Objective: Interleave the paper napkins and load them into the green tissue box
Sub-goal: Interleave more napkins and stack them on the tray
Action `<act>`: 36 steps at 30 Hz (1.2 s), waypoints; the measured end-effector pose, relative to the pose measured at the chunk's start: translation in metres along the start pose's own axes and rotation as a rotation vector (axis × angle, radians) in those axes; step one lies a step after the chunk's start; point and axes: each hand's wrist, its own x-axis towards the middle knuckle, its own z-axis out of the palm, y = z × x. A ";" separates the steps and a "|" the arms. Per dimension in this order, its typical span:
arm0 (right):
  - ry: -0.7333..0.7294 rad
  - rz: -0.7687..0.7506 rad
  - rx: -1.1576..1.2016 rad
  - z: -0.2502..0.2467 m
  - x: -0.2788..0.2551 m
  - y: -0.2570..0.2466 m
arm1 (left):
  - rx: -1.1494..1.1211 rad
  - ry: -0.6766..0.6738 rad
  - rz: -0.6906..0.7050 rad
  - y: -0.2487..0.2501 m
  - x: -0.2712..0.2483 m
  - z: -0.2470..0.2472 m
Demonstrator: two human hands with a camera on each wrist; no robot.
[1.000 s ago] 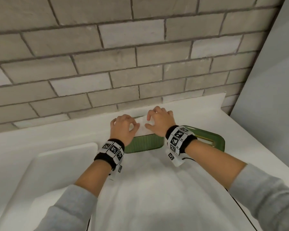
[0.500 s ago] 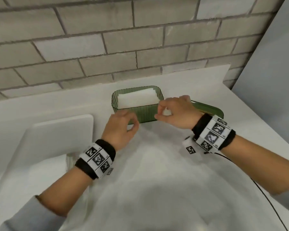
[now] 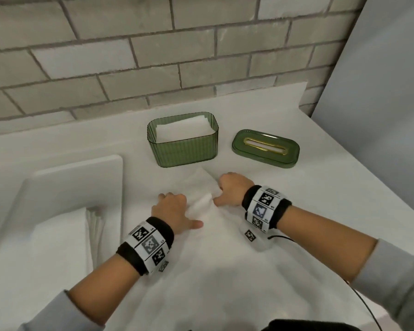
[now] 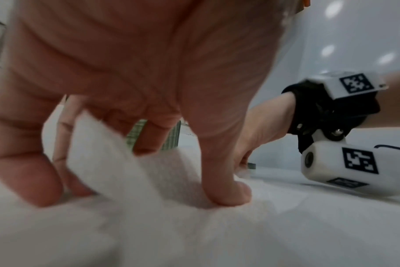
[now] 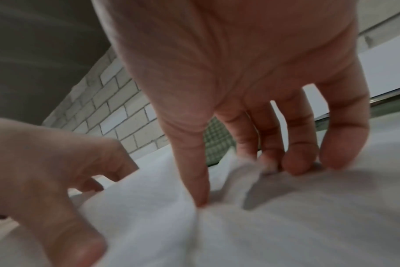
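The green ribbed tissue box (image 3: 184,151) stands open near the wall, with a stack of white napkins (image 3: 184,130) inside. Its green lid (image 3: 265,149) with a gold slot lies to its right. In front of the box a white napkin (image 3: 201,195) lies on the counter, bunched into a raised fold between my hands. My left hand (image 3: 177,207) curls over the fold's left side, and the flap (image 4: 110,159) rises between its fingers and thumb. From the right, my right hand (image 3: 221,194) pinches the bunched napkin (image 5: 247,168) between thumb and fingers.
A white sink basin (image 3: 58,199) lies to the left, with a stack of white sheets (image 3: 95,225) at its edge. A brick wall (image 3: 153,56) runs behind the box and a grey panel (image 3: 380,103) stands at the right. White sheet (image 3: 225,271) covers the near counter.
Both hands left the napkins in the box and drew back toward me. They now grip a napkin on the counter. The lid has come into full view.
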 end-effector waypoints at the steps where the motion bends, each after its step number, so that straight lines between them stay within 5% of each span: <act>1: -0.017 0.000 0.030 0.000 0.002 -0.005 | -0.043 0.008 0.010 0.000 0.001 0.000; 8: 0.073 -0.066 0.262 -0.011 0.006 -0.011 | -0.395 0.112 0.101 -0.011 -0.005 -0.006; 15: 0.026 -0.023 0.477 -0.035 0.000 -0.009 | -0.412 0.107 0.107 -0.031 -0.013 -0.015; 19: 0.135 -0.028 0.695 -0.055 -0.014 -0.003 | -0.529 0.179 0.165 -0.042 -0.025 -0.022; 26: 0.340 -0.323 0.891 -0.098 -0.077 -0.015 | -1.067 0.587 0.129 -0.052 -0.061 -0.036; 31: 0.403 -0.553 1.186 -0.111 -0.134 -0.031 | -1.526 0.617 0.092 -0.048 -0.086 -0.039; 36: 0.297 -0.719 1.394 -0.092 -0.161 -0.043 | -1.738 0.500 0.055 -0.042 -0.099 -0.034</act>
